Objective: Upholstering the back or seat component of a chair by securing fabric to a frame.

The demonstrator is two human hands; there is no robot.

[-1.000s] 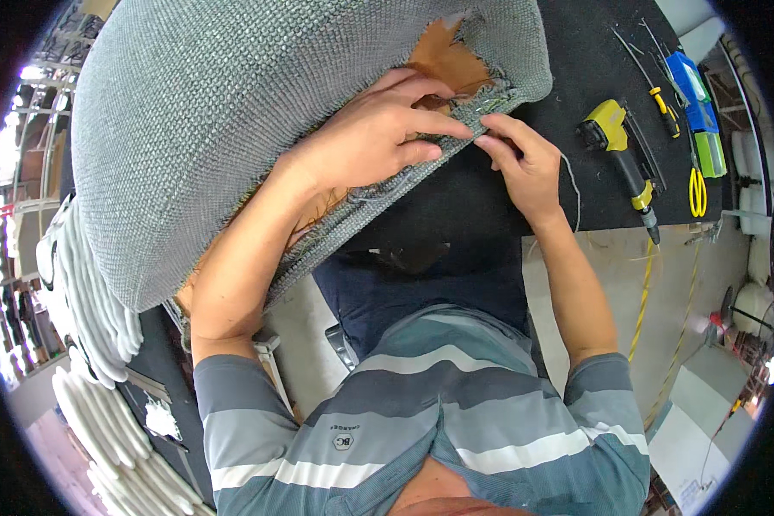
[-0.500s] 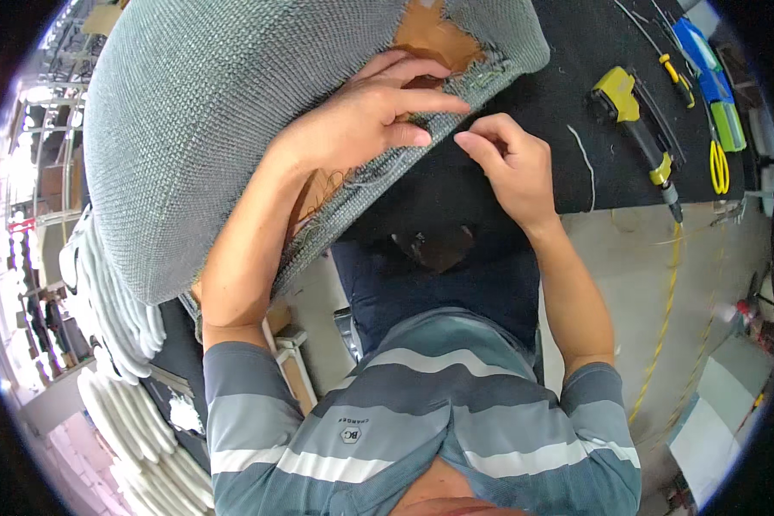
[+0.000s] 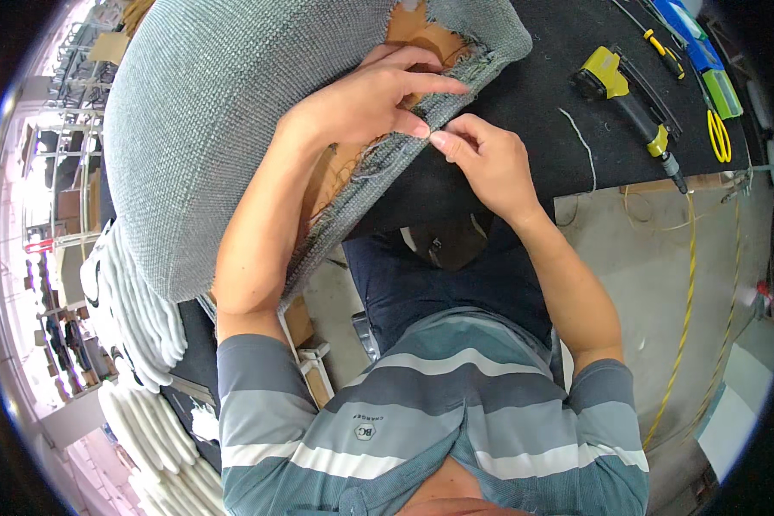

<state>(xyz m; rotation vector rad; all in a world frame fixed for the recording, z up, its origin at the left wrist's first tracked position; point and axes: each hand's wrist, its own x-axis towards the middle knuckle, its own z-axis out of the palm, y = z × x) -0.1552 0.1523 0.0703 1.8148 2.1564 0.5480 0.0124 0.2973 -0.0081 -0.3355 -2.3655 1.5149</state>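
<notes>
A large cushioned piece (image 3: 232, 112) in grey-green woven fabric, seemingly a seat or furniture part, lies tilted on the black-covered table. Along its near side the fabric border (image 3: 378, 176) is frayed, with loose threads and a tan inner layer (image 3: 417, 30) showing. My left hand (image 3: 374, 99) rests over this border, index finger stretched out and thumb apart from it; its other fingers reach into the gap and are partly hidden. Close to the left thumb, at the outer edge of the border, my right hand (image 3: 486, 159) pinches thumb against fingers. Whatever sits in that pinch is too small to make out.
Right of the cushion lie a yellow-and-black staple gun (image 3: 632, 103), a loose grey cord (image 3: 580, 142), a yellow-black screwdriver (image 3: 664, 53), yellow-handled scissors (image 3: 718, 136) and a blue-green object (image 3: 722, 93). White padded rolls (image 3: 142, 301) are stacked at left. A yellow hose (image 3: 684, 318) hangs at right.
My right hand has moved left and up to the fabric edge, meeting my left thumb. My left hand stays over the border. The whole view has shifted slightly.
</notes>
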